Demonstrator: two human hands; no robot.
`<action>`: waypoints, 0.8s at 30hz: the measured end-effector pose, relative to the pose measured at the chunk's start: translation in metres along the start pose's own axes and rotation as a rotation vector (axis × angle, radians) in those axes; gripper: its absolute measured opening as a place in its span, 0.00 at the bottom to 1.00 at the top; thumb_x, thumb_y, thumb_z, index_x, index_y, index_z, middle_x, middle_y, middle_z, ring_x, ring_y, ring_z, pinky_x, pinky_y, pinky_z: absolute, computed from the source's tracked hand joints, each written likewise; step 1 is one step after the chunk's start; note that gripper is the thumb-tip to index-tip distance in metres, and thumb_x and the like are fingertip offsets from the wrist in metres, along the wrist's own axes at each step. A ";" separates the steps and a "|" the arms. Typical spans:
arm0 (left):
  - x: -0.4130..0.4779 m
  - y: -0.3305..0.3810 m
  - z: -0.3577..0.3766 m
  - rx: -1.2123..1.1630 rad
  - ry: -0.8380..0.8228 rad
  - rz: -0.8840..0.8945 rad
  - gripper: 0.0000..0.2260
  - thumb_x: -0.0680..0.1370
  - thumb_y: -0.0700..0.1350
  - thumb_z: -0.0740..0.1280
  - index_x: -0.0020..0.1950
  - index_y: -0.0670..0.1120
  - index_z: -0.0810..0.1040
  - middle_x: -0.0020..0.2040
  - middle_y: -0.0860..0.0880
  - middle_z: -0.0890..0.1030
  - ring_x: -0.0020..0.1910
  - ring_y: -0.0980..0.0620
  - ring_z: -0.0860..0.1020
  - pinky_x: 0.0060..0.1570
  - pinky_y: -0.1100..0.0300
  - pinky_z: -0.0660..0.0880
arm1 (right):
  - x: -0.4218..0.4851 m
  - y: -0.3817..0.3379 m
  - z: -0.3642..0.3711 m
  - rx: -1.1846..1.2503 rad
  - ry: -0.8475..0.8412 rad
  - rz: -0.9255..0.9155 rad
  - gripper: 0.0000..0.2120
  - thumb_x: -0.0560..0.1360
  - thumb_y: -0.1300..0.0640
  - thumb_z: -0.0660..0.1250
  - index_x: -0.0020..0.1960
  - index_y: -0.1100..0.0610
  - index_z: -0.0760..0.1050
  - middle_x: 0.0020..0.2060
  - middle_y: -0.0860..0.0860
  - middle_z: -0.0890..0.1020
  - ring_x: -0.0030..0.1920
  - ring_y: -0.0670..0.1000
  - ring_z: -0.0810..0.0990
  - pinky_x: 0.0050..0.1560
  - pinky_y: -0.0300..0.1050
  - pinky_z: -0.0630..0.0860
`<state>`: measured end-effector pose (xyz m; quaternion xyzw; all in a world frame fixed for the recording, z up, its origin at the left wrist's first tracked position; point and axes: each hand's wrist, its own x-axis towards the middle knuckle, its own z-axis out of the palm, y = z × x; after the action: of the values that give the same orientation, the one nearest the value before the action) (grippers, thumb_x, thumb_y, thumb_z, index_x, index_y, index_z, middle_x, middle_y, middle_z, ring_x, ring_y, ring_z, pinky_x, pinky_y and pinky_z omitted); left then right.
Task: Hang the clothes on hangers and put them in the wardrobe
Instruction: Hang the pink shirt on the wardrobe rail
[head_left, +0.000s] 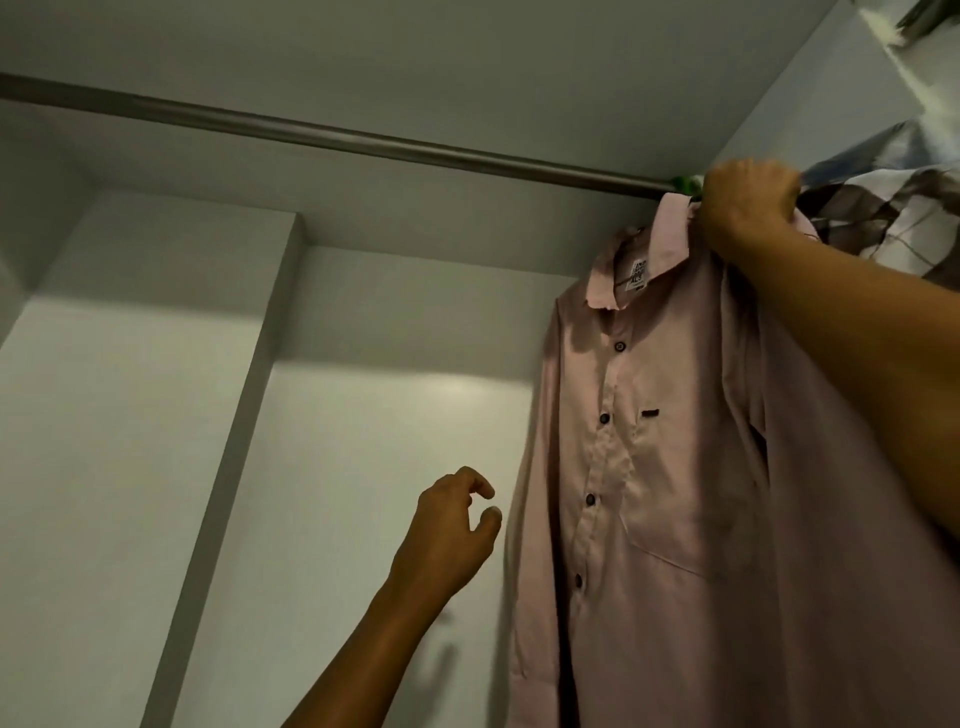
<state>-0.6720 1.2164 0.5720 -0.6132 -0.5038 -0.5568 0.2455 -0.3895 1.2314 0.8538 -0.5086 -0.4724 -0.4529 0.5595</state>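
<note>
My right hand (748, 208) is up at the metal rail (332, 136) near the top of the wardrobe (130, 415), fingers curled tight round the top of the pink shirt (670, 467) just behind its collar. A bit of green hanger hook (685, 183) shows on the rail right beside my knuckles. The shirt hangs down from my grip, buttoned with dark buttons, at the right end of the rail. Inside the collar sits a white neck label (639, 274) with black lettering. I can only make out what looks like "ALS" on its lowest line. A small dark tab (650, 413) on the chest is too small to read. My left hand (457, 519) is lower, just beside the shirt's edge, fingers loosely curled and holding nothing. A checked garment (898, 218) hangs behind my right wrist.
</note>
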 end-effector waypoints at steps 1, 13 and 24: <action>0.000 0.000 0.002 0.000 -0.004 0.001 0.06 0.77 0.46 0.65 0.54 0.50 0.73 0.55 0.55 0.74 0.53 0.59 0.72 0.39 0.75 0.63 | 0.000 0.001 0.002 -0.009 0.010 -0.020 0.10 0.78 0.66 0.58 0.53 0.68 0.77 0.51 0.65 0.79 0.53 0.65 0.78 0.51 0.53 0.72; -0.020 0.006 -0.013 0.038 -0.015 -0.022 0.03 0.77 0.46 0.65 0.50 0.51 0.74 0.53 0.54 0.76 0.51 0.59 0.72 0.39 0.75 0.64 | 0.008 -0.002 -0.013 0.016 0.060 -0.102 0.12 0.79 0.66 0.56 0.50 0.69 0.77 0.48 0.65 0.79 0.51 0.65 0.78 0.43 0.51 0.67; -0.096 0.043 0.013 -0.056 -0.101 0.047 0.06 0.75 0.44 0.67 0.51 0.45 0.78 0.51 0.49 0.80 0.46 0.57 0.75 0.38 0.79 0.65 | -0.087 0.001 -0.044 0.041 0.011 -0.249 0.23 0.77 0.63 0.54 0.71 0.70 0.58 0.70 0.68 0.59 0.70 0.66 0.58 0.69 0.60 0.53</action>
<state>-0.6164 1.1785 0.4905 -0.6588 -0.4850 -0.5331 0.2156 -0.3980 1.1903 0.7663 -0.4320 -0.5379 -0.5119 0.5118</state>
